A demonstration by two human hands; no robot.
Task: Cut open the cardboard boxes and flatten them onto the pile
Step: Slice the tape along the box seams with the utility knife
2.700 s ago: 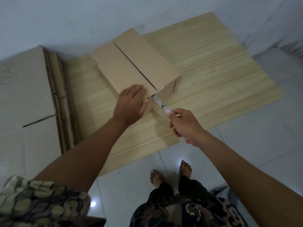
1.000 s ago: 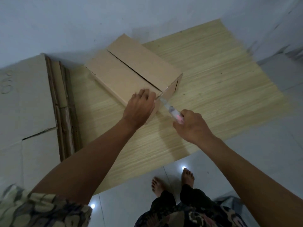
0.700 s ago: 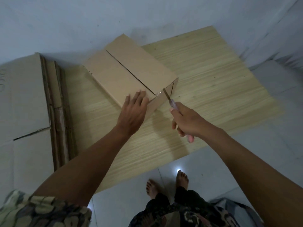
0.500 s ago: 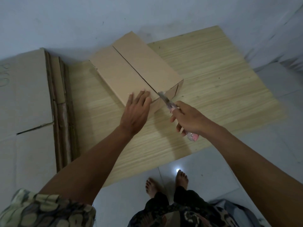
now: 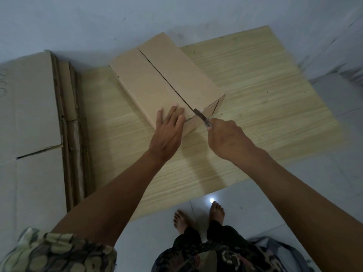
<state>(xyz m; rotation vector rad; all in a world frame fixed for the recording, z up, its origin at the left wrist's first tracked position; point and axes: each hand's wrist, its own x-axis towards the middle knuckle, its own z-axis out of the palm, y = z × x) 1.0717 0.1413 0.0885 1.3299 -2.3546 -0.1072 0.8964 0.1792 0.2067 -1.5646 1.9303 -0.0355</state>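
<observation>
A closed brown cardboard box (image 5: 157, 79) lies on a pale wooden board (image 5: 255, 85), its two top flaps meeting in a dark seam. My left hand (image 5: 169, 128) presses flat on the near end of the left flap, fingers straight. My right hand (image 5: 225, 138) grips a knife (image 5: 201, 116). The blade tip sits at the near end of the seam, by a bit of clear tape. The handle is hidden inside my fist. A pile of flattened cardboard (image 5: 33, 118) lies to the left of the board.
A pale wall rises just behind the box. White floor tiles (image 5: 324, 193) surround the board. My bare feet (image 5: 198, 214) stand on the tiles at the board's near edge. A step or ledge shows at the far right.
The knife blade has moved from the box's near end face up to the near end of the top seam. My left hand stays pressed on the left flap.
</observation>
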